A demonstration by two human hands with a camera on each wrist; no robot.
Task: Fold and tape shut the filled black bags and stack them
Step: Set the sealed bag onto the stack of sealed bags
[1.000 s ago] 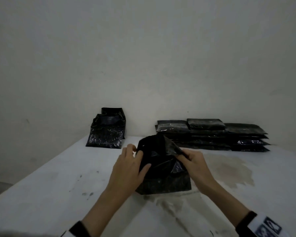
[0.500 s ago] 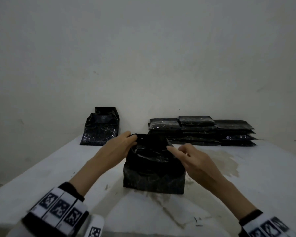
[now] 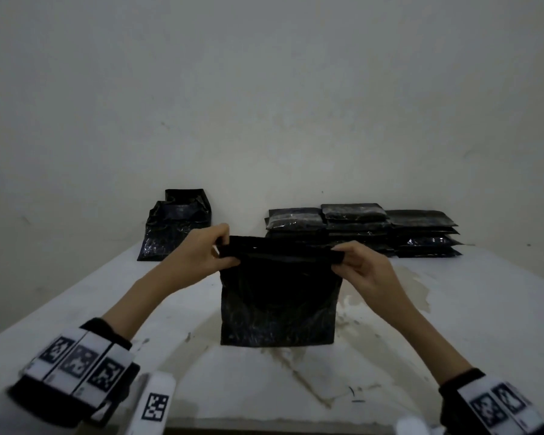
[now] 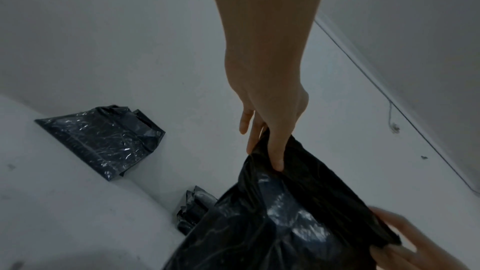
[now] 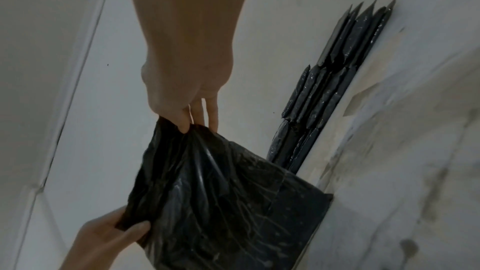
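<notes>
The left hand (image 3: 201, 251) pinches the left end of the folded top of the black bag (image 3: 278, 304), which stands upright on the worktop (image 3: 453, 324) between both hands, while the right hand (image 3: 363, 266) pinches the right end, with stacked bags (image 3: 361, 229) lying beyond the hands.

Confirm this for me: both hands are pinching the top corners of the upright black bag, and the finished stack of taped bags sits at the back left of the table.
One detail is off. Both the left hand and right hand do pinch the top corners of the upright black bag, but the finished stack of taped bags sits at the back right of the table, as the head view shows.
</notes>
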